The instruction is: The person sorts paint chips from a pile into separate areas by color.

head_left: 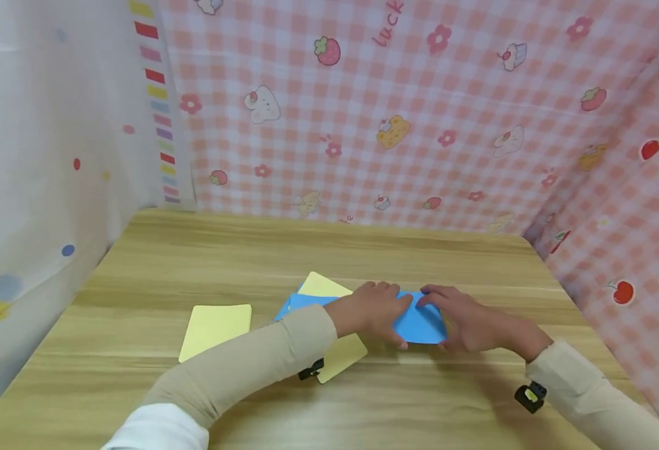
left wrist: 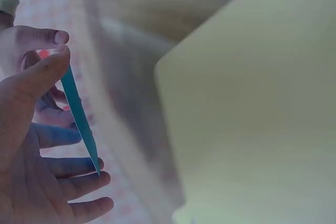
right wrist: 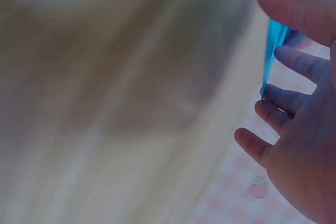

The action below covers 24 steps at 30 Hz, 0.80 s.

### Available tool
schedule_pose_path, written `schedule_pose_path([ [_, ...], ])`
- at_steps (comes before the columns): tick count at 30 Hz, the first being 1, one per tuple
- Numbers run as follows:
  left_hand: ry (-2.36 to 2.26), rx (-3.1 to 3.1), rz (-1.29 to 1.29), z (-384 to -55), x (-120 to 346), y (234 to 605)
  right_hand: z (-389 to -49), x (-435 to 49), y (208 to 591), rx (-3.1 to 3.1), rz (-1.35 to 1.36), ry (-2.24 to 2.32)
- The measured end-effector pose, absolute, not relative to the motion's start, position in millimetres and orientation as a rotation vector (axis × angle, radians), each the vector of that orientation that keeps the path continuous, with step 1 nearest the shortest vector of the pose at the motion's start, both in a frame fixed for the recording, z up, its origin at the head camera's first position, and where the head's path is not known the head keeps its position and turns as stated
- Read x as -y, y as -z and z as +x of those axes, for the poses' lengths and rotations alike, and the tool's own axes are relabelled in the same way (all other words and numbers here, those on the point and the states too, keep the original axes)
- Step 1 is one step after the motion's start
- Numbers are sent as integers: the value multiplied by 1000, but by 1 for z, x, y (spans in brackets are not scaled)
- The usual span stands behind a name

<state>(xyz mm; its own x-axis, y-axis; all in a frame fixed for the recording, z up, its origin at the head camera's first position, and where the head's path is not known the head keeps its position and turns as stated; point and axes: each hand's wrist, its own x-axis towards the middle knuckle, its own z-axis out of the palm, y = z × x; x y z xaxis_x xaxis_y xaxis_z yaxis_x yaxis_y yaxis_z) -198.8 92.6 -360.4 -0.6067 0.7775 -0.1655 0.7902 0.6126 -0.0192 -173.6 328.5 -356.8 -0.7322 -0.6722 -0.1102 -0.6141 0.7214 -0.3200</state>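
A blue sheet of paper [head_left: 421, 325] is held up between both hands above the wooden table. My left hand [head_left: 376, 310] grips its left side, thumb at the lower edge and fingers at the upper one. On the opposite side, my right hand [head_left: 467, 319] holds the sheet between thumb and fingertips. Seen from the left wrist, the sheet [left wrist: 79, 114] is nearly edge-on, with the fingers spread along it. The right wrist view shows the sheet [right wrist: 273, 40] as a narrow blue strip against the fingers.
Under the left forearm lie yellow sheets [head_left: 342, 360] and blue sheets [head_left: 309, 300], overlapping at different angles. Another yellow sheet [head_left: 217, 326] lies farther left on the table [head_left: 222, 262]. A checked cloth [head_left: 352, 112] hangs behind the table; a white cloth [head_left: 42, 156] hangs at the left.
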Motion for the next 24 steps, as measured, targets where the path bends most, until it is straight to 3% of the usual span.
schedule_pose_path([
  [5,107,-2600,1269,-190,-108,378,-167,-337,379,-2646,-976,401],
  [11,43,-2534,1282,-202,-95,379,-169,-333,375,-2635,-980,340],
  [19,-193,-2557,1267,-235,-4,347,-182,-288,345,-2769,-1016,336],
  [24,-192,-2616,1269,-225,50,349,-184,-239,347,-2701,-1151,357],
])
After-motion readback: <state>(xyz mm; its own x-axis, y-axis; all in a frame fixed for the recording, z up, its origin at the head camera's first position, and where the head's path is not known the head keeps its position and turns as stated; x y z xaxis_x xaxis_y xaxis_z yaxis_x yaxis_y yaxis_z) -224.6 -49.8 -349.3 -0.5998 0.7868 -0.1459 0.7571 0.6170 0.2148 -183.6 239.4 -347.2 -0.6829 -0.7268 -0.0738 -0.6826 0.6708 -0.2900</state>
